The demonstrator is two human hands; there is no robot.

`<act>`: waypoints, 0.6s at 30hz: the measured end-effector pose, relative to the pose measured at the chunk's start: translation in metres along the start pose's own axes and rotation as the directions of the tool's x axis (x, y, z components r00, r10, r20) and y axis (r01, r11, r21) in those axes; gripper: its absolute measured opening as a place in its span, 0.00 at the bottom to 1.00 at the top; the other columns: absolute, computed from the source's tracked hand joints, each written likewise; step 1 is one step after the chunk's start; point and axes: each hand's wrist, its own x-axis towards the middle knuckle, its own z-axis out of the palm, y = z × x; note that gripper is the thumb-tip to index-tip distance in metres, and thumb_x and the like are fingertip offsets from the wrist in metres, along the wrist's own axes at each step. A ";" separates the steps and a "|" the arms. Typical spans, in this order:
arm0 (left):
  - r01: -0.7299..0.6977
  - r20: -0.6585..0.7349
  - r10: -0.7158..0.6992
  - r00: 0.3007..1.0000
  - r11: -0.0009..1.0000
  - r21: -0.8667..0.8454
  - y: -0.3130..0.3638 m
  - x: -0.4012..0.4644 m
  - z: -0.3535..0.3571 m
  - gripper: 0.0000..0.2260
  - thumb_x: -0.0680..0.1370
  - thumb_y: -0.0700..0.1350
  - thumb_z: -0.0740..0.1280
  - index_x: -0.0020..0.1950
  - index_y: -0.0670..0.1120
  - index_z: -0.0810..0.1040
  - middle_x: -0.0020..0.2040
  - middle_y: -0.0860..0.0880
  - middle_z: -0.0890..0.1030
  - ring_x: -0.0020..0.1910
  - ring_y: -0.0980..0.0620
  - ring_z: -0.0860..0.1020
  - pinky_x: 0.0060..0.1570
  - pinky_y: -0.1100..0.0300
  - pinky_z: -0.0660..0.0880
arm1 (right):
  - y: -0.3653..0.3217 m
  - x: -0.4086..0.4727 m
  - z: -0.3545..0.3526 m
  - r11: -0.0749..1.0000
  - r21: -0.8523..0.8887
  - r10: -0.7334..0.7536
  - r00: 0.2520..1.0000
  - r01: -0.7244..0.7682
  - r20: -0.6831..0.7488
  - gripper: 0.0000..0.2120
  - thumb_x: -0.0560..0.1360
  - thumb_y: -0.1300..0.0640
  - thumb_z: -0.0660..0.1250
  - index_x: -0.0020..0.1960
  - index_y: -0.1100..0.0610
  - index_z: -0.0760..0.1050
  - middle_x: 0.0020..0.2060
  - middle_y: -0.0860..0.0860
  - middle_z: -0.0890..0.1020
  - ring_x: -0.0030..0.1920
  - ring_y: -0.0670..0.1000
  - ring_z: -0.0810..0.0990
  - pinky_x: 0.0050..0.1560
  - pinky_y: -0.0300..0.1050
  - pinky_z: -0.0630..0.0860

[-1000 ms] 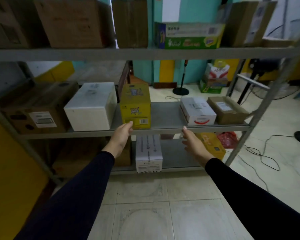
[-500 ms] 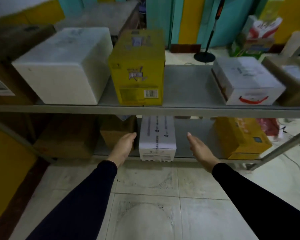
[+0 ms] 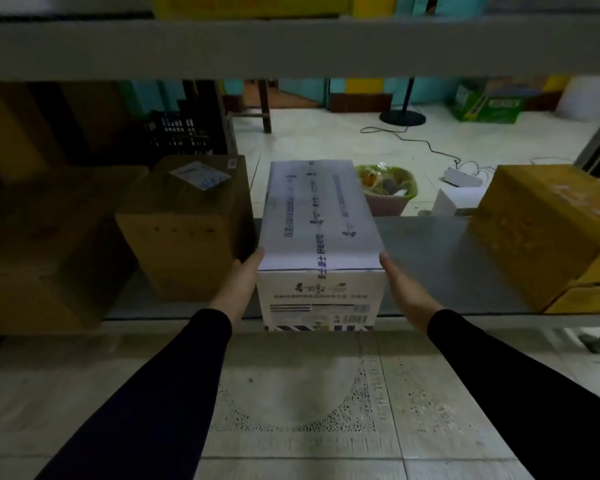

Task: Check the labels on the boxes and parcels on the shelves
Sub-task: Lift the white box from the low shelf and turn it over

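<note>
White box (image 3: pixel 321 237) on lower shelf (image 3: pixel 430 258); flat hands, left (image 3: pixel 241 282), right (image 3: pixel 400 289), press its sides.

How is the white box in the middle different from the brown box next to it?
The white box is long and narrow with lines of blue print along its top; the brown box is squarer and plain, with one small label stuck on top. The white box has a barcode on its front; the brown box's front shows none. The left hand and right hand press the white box's sides; the right hand is clear of the brown box. Both sit on the same bottom shelf.
</note>
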 end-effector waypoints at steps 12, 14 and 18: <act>-0.197 -0.032 0.195 0.980 0.976 -0.096 0.003 -0.023 0.013 0.34 0.76 0.74 0.54 0.72 0.52 0.69 0.55 0.52 0.81 0.50 0.51 0.79 0.46 0.56 0.74 | 0.000 -0.012 -0.002 0.938 0.323 -0.127 0.992 0.128 -0.025 0.22 0.81 0.33 0.49 0.56 0.42 0.77 0.46 0.45 0.85 0.44 0.46 0.85 0.46 0.46 0.78; -0.256 -0.033 0.254 0.967 0.957 -0.134 0.017 -0.034 0.009 0.41 0.71 0.78 0.56 0.73 0.50 0.67 0.60 0.49 0.81 0.55 0.48 0.81 0.54 0.50 0.77 | -0.012 -0.026 -0.010 0.928 0.333 -0.171 0.985 0.166 -0.015 0.29 0.80 0.31 0.48 0.62 0.47 0.79 0.50 0.51 0.87 0.48 0.49 0.87 0.47 0.49 0.81; -0.348 -0.065 0.344 0.937 0.901 -0.259 0.044 -0.075 0.006 0.39 0.77 0.71 0.56 0.79 0.48 0.52 0.69 0.49 0.71 0.62 0.46 0.76 0.63 0.44 0.74 | -0.030 -0.046 -0.020 0.902 0.375 -0.222 0.975 0.213 -0.019 0.28 0.81 0.32 0.46 0.65 0.47 0.75 0.53 0.53 0.86 0.51 0.53 0.86 0.48 0.50 0.81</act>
